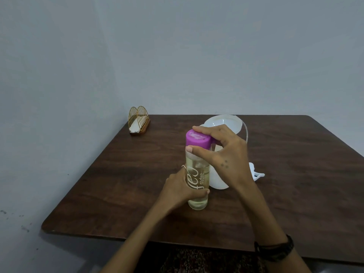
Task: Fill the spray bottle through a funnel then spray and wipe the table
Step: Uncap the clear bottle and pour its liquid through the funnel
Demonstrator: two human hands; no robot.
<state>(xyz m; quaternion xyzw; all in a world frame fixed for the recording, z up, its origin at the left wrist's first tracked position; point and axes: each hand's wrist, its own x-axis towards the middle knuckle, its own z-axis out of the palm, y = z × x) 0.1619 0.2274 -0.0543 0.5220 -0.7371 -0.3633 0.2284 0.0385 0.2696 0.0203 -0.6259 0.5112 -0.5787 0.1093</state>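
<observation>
Both of my hands are on 1 clear bottle [197,182] that stands upright on the dark brown wooden table [110,180], near its middle. With my left hand [178,191] I grip the lower part of the bottle, fingers wrapped around its far side and thumb across the near side, a thin ring on 1 finger. With my right hand [220,154] I pinch the purple cap [198,139] on top, forefinger lying over its flat top and thumb pressed just under its rim.

It is a tall, narrow cylinder of see-through plastic holding a pale yellowish liquid up to near the neck. White lettering runs along its side, turned sideways so it reads along the length. Its long axis is vertical, base on the table and cap pointing straight up, perhaps leaning very slightly toward me.

Just behind and to the right of the bottle stands a white plastic container [218,174], partly hidden by my right hand. A white bowl-shaped piece [222,123] sits above it, with a thin clear tube curving down its right side. A small white plastic part [256,173] lies on the table right of that. At the far left corner stands a gold wire napkin holder [138,120] with white napkins. I wear a dark band [275,249] on my right wrist.
</observation>
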